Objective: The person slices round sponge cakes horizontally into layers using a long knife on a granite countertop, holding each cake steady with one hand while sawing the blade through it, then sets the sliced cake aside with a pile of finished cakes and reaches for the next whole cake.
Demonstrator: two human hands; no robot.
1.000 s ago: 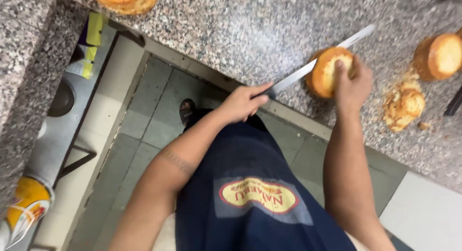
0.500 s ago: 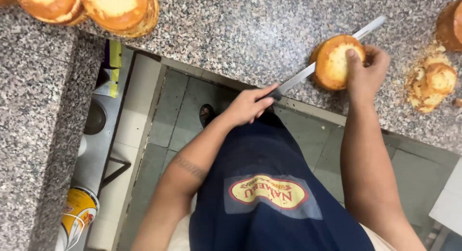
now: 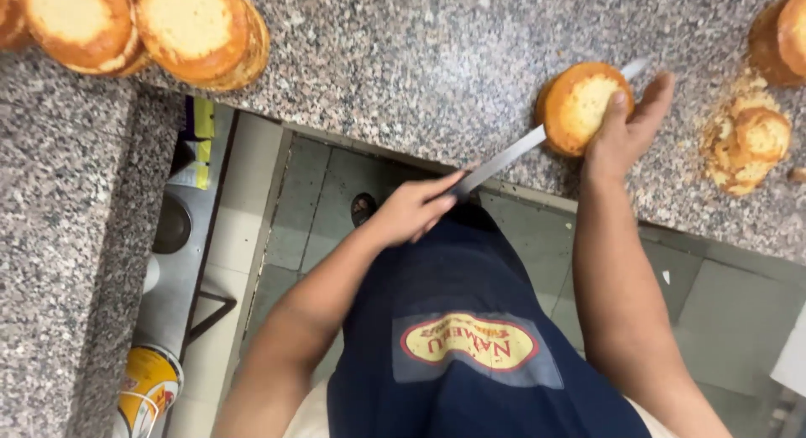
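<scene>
A round golden sponge cake [image 3: 575, 102] stands near the front edge of the speckled granite counter [image 3: 403, 60]. My right hand [image 3: 625, 127] rests on the cake's right side, thumb on top and fingers spread behind it. My left hand [image 3: 411, 211] grips the handle of a long knife [image 3: 504, 158]. The blade runs up and right through the cake, and its tip shows just beyond the cake's far side. I wear a dark blue apron [image 3: 453, 304].
Two more round cakes [image 3: 197, 26] [image 3: 80, 22] lie at the counter's top left, and another cake [image 3: 781, 35] sits at the top right. A crumbly heap of cut cake pieces [image 3: 747, 144] lies right of my hand. Below, a yellow can [image 3: 147, 388] stands by the tiled floor.
The view has shifted, bringing the cakes at the top left into sight. The knife stays in the cake, and my right hand has spread its fingers along the cake's side.
</scene>
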